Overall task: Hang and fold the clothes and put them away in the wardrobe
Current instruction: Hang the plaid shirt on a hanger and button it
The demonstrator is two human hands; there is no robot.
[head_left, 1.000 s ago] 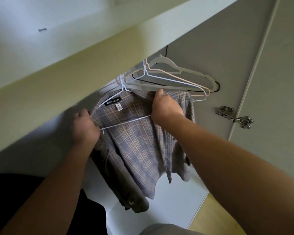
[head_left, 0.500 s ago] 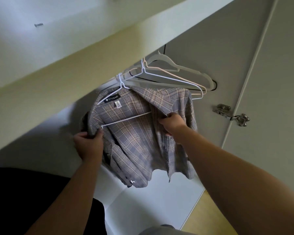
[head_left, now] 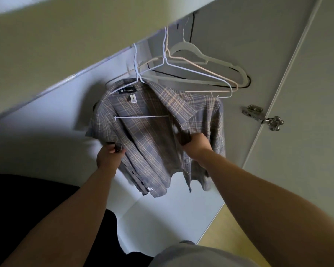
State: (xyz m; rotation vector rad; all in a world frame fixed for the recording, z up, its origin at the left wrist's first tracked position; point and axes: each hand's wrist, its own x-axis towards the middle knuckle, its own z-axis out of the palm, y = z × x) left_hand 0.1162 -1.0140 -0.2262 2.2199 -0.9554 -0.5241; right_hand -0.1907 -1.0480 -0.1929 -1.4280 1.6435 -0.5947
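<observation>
The left hand (head_left: 108, 157) has its fingers curled round the left front edge of the plaid shirt (head_left: 152, 139), thumb on the near side of the cloth. The right hand (head_left: 196, 143) grips the right front edge in the same way, though its fingers are blurred and partly buried in the fabric. Between the two hands the shirt is spread open, its dark neck label and inner back showing. It hangs inside the wardrobe on a white wire hanger (head_left: 141, 116), whose crossbar runs across the open front and whose hook rises behind the pale shelf edge (head_left: 66, 45); the rail itself is hidden. Just to the right of the shirt hang several empty hangers (head_left: 201, 74), overlapping one another: white wire, a beige one, a pale flat one and a black one. Further right a metal hinge (head_left: 262, 117) joins the wardrobe wall to the open door (head_left: 307, 93). Yellowish flooring (head_left: 229, 228) shows at the lower right
</observation>
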